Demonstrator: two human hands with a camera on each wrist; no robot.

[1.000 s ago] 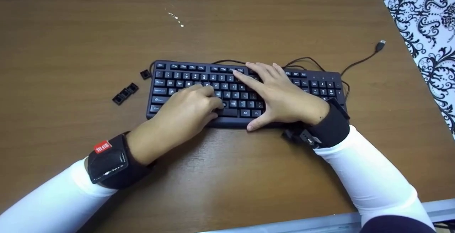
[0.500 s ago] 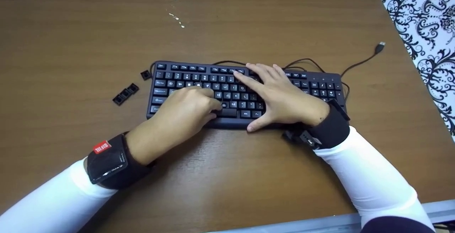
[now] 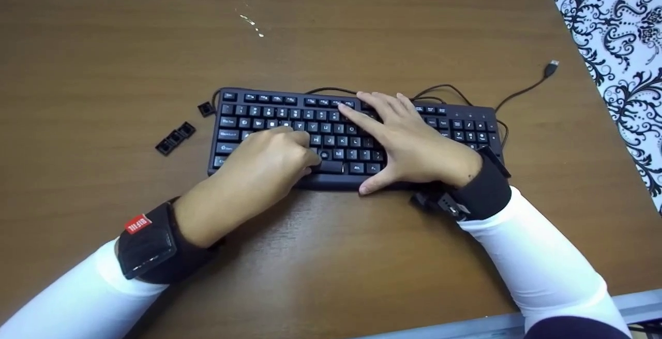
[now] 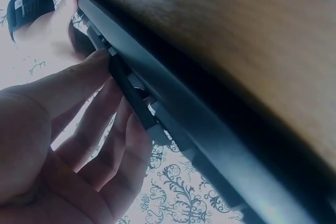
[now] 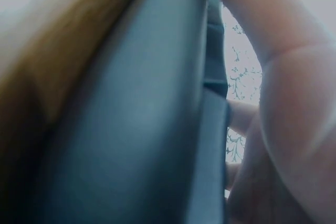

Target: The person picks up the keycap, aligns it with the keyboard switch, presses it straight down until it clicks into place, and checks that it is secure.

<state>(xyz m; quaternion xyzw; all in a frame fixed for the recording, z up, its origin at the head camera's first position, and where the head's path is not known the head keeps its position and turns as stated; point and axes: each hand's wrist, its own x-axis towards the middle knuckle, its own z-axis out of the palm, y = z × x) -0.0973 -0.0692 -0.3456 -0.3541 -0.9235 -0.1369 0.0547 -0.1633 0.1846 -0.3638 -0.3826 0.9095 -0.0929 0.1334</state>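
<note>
A black keyboard (image 3: 331, 181) lies on the wooden table, its lettered keys facing up. My left hand (image 3: 269, 160) is over its lower left part, fingers curled down at the space bar (image 3: 331, 167). In the left wrist view, the thumb and fingers pinch the space bar (image 4: 131, 95), which stands at an angle to the keyboard's front edge. Just above it, a bare round key seat (image 3: 324, 155) shows among the keys. My right hand (image 3: 408, 139) rests spread over the keyboard's right middle, thumb at the front edge (image 5: 126, 98) and fingers reaching the top rows.
Left of the keyboard lie one loose keycap (image 3: 206, 109) and a row of keycaps (image 3: 176, 138). The cable (image 3: 439, 86) loops behind the keyboard, ending in a USB plug (image 3: 552, 68) at the right. Black-and-white patterned cloth (image 3: 615, 44) lies beyond the table's right edge.
My left hand and wrist have shifted slightly toward the lower left, and the space bar's right end now shows a bright edge. The right hand stays in place on the keyboard.
</note>
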